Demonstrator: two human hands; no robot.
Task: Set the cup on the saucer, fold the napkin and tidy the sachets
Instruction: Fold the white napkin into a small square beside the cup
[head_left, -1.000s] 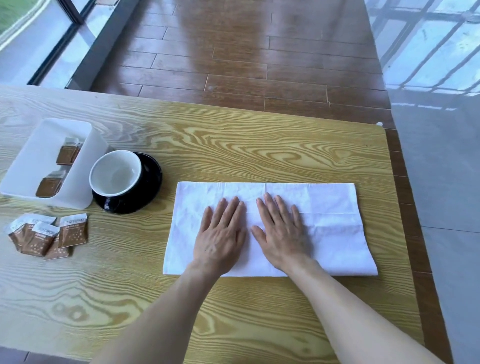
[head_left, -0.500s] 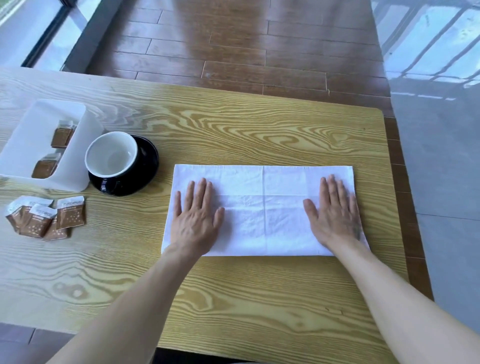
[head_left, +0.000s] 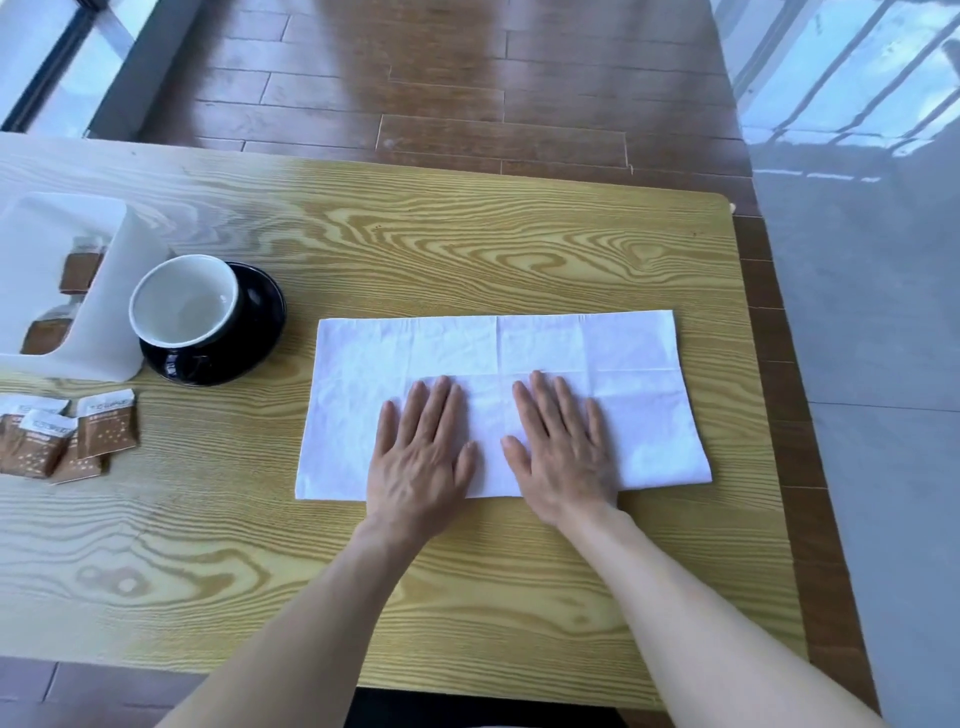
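Head view: both your palms are down flat on the white paper napkin (head_left: 498, 400), which lies folded into a long rectangle at the table's centre-right. Your left hand (head_left: 421, 457) and right hand (head_left: 563, 452) sit side by side on its near half, fingers straight and spread, gripping nothing, just pressing. I'd call this the napkin step, mid-fold, creases being smoothed. Over at ten o'clock from your hands the black cup with the white inside (head_left: 184, 306) already sits on the black round saucer (head_left: 260, 322), so that part looks done. At nine o'clock, a loose cluster of brown-and-white sachets (head_left: 67, 441) lies on the light wooden table (head_left: 467, 239), just near of the white plastic tray (head_left: 111, 312); a few sachets seem to be inside it, though its wall hides most of them. Next you'll likely need to pinch one short edge and bring it across, then gather those sachets into the tray.
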